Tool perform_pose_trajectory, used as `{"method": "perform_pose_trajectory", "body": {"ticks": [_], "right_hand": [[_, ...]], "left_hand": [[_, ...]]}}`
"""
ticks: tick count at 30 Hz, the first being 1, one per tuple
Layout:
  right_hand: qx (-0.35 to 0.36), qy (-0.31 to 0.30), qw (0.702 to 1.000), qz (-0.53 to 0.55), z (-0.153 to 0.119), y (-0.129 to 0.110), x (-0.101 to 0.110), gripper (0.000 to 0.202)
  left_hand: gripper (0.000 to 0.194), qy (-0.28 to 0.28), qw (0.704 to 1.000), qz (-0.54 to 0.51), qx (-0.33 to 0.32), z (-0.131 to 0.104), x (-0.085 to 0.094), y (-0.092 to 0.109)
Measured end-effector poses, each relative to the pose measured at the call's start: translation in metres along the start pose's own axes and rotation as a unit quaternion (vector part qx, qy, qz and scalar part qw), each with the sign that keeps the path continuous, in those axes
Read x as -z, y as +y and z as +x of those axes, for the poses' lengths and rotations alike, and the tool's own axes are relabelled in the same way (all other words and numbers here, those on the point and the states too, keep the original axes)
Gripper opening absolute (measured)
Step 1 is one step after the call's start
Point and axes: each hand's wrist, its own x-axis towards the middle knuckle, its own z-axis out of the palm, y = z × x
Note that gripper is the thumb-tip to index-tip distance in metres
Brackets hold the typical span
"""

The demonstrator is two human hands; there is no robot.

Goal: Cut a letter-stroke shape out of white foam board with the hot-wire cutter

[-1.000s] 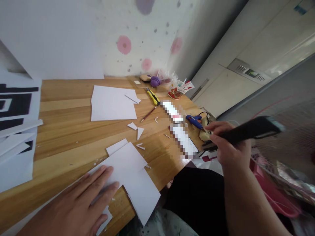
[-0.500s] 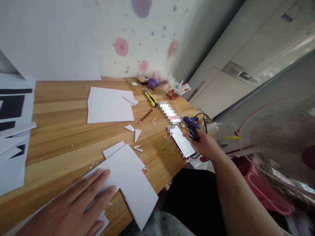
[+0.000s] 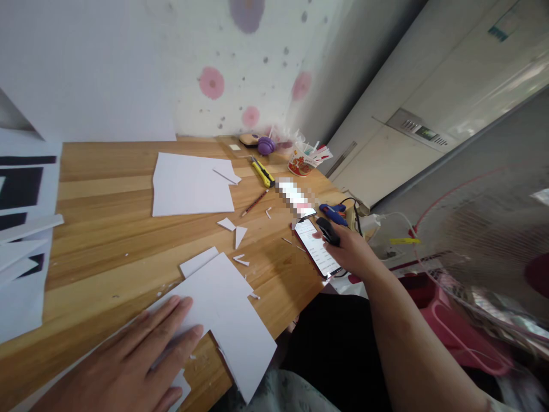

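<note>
My left hand (image 3: pixel 137 355) lies flat with fingers spread on a cut sheet of white board (image 3: pixel 234 303), whose right part projects past the table edge. A smaller white piece (image 3: pixel 199 262) shows from under the sheet's far edge. In my right hand (image 3: pixel 347 249) is a small black tool (image 3: pixel 329 231), the fingers closed around it; its kind I cannot make out. It is above a lit phone (image 3: pixel 315 249) lying near the table's right edge. Just beyond the hand lies a blue tool with orange parts (image 3: pixel 334 214).
Another white board (image 3: pixel 193 186), triangular scraps (image 3: pixel 240 236), a yellow utility knife (image 3: pixel 262 173) and a pencil (image 3: pixel 255 202) lie on the wooden table (image 3: pixel 107 246). A tub of sticks (image 3: pixel 301 161) stands at the back. A fan (image 3: pixel 484 240) and pink basket (image 3: pixel 467 337) are at right.
My right hand has shifted slightly left with the black tool, further over the phone. The left hand and the white board stay where they were.
</note>
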Motion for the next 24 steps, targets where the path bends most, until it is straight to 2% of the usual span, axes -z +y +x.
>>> {"method": "perform_pose_trajectory", "body": {"ticks": [8, 11, 14, 16, 18, 24], "right_hand": [[-0.014, -0.009, 1.0, 0.002, -0.001, 0.0, -0.002, 0.029], [-0.026, 0.024, 0.999, 0.007, -0.004, 0.002, 0.0, 0.025], [-0.046, 0.101, 0.991, 0.072, -0.01, 0.005, 0.002, 0.016], [-0.038, 0.185, 0.965, 0.18, -0.014, 0.005, 0.002, 0.005], [-0.014, 0.258, 0.927, 0.272, -0.019, 0.004, 0.002, 0.007], [0.038, 0.407, 0.831, 0.377, -0.029, -0.014, 0.005, 0.022]], "left_hand": [[0.042, -0.008, 1.0, 0.008, 0.0, -0.001, -0.001, 0.001], [0.042, -0.007, 1.0, 0.006, -0.002, 0.0, 0.0, 0.002], [0.042, -0.009, 1.0, 0.005, -0.001, 0.003, 0.002, 0.003], [0.042, -0.007, 1.0, 0.001, 0.001, 0.004, 0.003, 0.002], [0.043, 0.003, 1.0, -0.005, 0.002, 0.005, 0.004, 0.003], [0.044, 0.012, 1.0, -0.002, -0.01, 0.007, 0.007, 0.005]]}}
